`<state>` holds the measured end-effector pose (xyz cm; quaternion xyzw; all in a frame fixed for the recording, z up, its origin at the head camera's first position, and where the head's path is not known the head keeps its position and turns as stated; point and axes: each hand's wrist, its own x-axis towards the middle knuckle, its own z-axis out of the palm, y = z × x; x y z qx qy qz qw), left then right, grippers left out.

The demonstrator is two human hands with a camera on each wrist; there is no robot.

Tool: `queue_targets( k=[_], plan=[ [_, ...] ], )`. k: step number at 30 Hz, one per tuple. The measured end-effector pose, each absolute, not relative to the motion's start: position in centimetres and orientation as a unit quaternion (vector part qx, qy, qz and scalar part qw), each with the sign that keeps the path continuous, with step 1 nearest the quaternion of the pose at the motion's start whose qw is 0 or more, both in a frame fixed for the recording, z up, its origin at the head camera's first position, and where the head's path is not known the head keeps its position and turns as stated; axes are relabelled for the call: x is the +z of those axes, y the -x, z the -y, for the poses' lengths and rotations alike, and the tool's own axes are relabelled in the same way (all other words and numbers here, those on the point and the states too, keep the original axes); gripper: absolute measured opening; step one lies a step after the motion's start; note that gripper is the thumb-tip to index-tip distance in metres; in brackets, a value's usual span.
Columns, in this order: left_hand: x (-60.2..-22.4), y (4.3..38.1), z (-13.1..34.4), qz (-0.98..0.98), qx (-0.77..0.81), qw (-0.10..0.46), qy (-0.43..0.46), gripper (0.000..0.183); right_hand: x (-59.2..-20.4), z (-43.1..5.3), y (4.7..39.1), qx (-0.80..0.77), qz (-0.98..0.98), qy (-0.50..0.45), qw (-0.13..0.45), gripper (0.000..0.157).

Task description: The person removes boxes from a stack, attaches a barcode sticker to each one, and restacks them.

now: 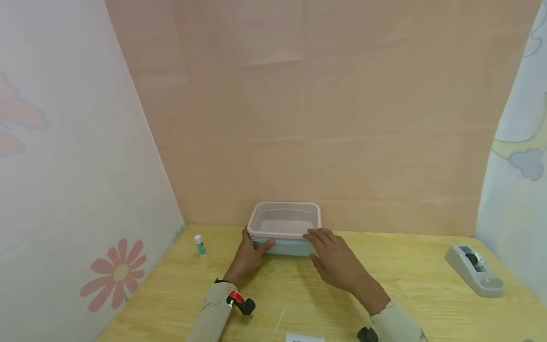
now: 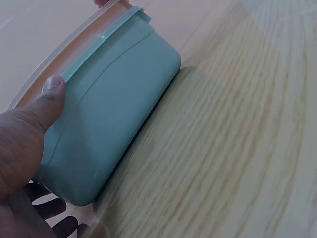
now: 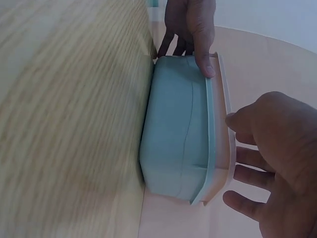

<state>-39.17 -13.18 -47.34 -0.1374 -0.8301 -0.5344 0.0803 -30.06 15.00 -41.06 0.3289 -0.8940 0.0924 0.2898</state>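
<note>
A pink plastic container (image 1: 284, 221) sits nested in a light blue-green one (image 1: 282, 247) at the back of the table, its pale rim standing above the blue edge. My left hand (image 1: 248, 254) grips the blue container's left end, with its thumb on the front wall near the rim and the fingers around the side. At the front right corner is my right hand (image 1: 337, 259), its fingertips right at the pink rim. The right wrist view shows those fingers (image 3: 247, 181) loosely spread beside the rim, the thumb over it.
A small glue stick (image 1: 200, 245) stands to the left on the wooden table (image 1: 410, 275). To the right lies a grey tape dispenser (image 1: 474, 270) with a roll in it. A white card (image 1: 304, 337) shows at the near edge. A brown paper-covered wall (image 1: 325, 142) rises behind the containers.
</note>
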Motion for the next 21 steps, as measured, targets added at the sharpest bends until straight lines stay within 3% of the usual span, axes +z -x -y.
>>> queue_targets(
  k=[8, 17, 21],
  plan=[
    [-47.2, 38.7, 13.1, 0.834, -0.532, 0.066, 0.129, 0.105, -40.7, -13.7, 31.8, 0.047, 0.891, -0.325, 0.313, 0.039],
    [-47.2, 38.6, 13.1, 0.828, -0.534, 0.079, 0.153, 0.102, -41.3, -12.6, 34.0, 0.025, 0.895, -0.33, 0.297, 0.027],
    [-47.2, 38.7, 13.1, 0.828, -0.534, 0.075, 0.154, 0.098, -41.9, -12.3, 34.9, 0.042, 0.886, -0.332, 0.322, 0.021]
  ],
)
